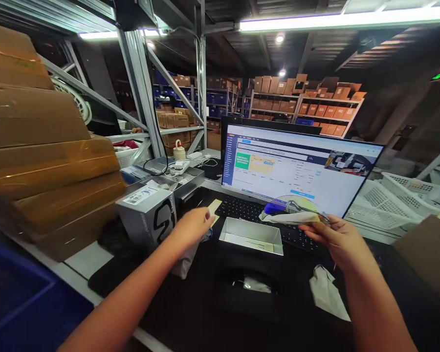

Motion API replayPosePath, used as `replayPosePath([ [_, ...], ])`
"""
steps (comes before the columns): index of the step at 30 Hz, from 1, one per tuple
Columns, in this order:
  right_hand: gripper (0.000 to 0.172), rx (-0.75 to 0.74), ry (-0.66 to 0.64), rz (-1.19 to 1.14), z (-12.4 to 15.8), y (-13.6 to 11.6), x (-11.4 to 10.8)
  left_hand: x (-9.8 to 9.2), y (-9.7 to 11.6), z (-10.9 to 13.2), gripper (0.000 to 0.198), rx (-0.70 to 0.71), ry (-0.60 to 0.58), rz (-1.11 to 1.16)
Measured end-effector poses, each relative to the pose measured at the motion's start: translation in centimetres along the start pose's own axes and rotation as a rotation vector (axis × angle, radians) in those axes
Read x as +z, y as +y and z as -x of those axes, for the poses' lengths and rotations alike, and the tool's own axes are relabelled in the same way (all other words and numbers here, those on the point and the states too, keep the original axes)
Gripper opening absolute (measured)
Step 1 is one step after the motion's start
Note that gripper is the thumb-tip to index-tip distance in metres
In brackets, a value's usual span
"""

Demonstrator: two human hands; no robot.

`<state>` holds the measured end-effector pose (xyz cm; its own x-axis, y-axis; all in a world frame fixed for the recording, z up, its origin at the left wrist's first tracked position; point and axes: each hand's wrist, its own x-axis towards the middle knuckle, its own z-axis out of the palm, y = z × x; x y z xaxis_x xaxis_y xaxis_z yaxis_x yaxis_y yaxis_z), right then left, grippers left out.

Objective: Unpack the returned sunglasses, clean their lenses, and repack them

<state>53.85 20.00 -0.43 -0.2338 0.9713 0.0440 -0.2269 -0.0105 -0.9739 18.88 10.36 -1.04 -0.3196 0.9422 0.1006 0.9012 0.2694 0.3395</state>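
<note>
My right hand [335,234] pinches a pair of sunglasses [293,205] with a blue and yellowish lens, together with a white sleeve under them, above the keyboard [242,209]. My left hand [197,222] is closed, its fingers curled beside a pale yellow card [214,206]; whether they grip it I cannot tell. Between the hands lies an open grey box [251,235] with a printed paper inside. Nearer me is a black case [238,291] with a clear plastic piece [257,284] on it. A crumpled white pouch [328,293] lies by my right forearm.
A lit monitor [278,166] stands behind the keyboard. On the left are a grey printed carton [146,215], a grey bag [185,261] and stacked cardboard boxes [58,146]. White baskets [388,200] and a cardboard box [427,254] are on the right.
</note>
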Motion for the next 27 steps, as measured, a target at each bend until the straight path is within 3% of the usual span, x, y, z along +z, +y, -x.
replayPosePath([
  [3,0.042,-0.027,-0.017,0.053,0.0,0.0,0.0,3.5,-0.8,0.1,0.025,-0.137,-0.085,-0.149],
  [5,0.040,-0.067,-0.030,0.095,0.1,0.1,0.1,4.6,-1.2,0.3,0.023,-0.181,-0.098,-0.212],
  [8,0.038,-0.104,-0.034,0.126,0.2,0.0,0.1,3.7,-1.9,1.0,0.014,-0.166,-0.035,-0.257],
  [11,0.037,-0.149,0.013,0.077,0.3,-0.3,-0.1,1.2,-1.8,2.5,0.023,-0.076,0.089,-0.252],
  [13,0.037,-0.189,0.063,0.012,0.3,-0.7,-0.2,0.2,-1.0,3.8,0.027,0.054,0.186,-0.200],
  [16,0.037,-0.252,0.135,-0.064,0.6,-1.4,-0.1,0.8,0.7,5.8,0.032,0.429,0.324,-0.055],
  [18,0.034,-0.265,0.146,-0.062,1.1,-2.1,-0.2,2.1,1.8,7.0,0.035,0.678,0.295,0.005],
  [20,0.029,-0.250,0.127,-0.019,1.9,-2.7,-0.5,3.4,2.5,8.1,0.040,0.787,0.201,0.027],
  [22,0.026,-0.242,0.112,0.040,3.1,-3.3,-0.9,4.3,3.0,9.4,0.043,0.742,0.229,0.071],
  [25,0.025,-0.261,0.151,0.104,5.9,-3.3,-1.7,4.7,4.1,11.5,0.028,0.607,0.434,0.115],
  [27,0.026,-0.235,0.194,0.117,8.3,-2.7,-2.2,4.8,5.4,12.7,0.026,0.595,0.517,0.087],
])
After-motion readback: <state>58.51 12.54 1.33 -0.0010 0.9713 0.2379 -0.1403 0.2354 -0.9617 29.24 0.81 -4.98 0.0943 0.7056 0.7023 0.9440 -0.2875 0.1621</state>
